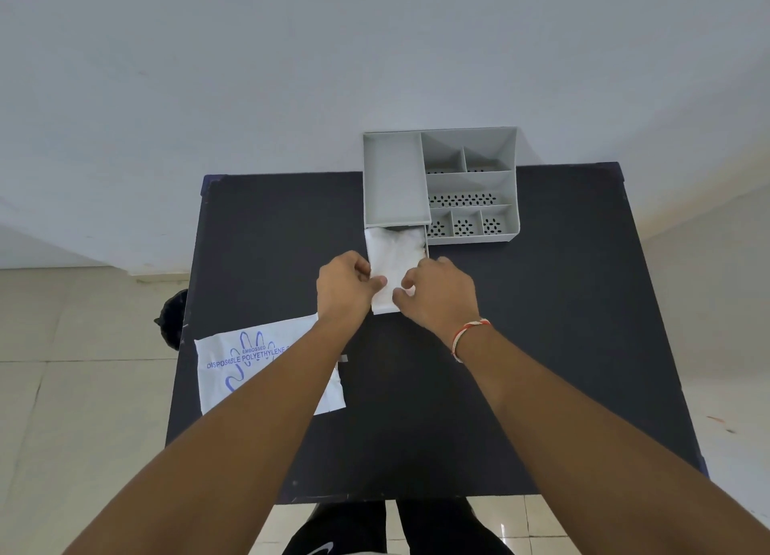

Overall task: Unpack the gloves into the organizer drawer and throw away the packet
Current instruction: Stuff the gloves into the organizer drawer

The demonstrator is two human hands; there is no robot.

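Note:
A grey organizer (471,179) stands at the far edge of the dark table (521,346). Its drawer (385,310) is pulled out toward me and holds a wad of white translucent gloves (396,254). My left hand (346,283) pinches the gloves at the drawer's left side. My right hand (441,294) has its fingers curled on the gloves at the drawer's right front. The flat white packet (250,367) with blue glove print lies on the table's left edge, partly under my left forearm.
A black bin (171,317) shows on the tiled floor just past the table's left edge. The organizer has several perforated compartments (462,199) on its right side. A pale wall rises behind the table.

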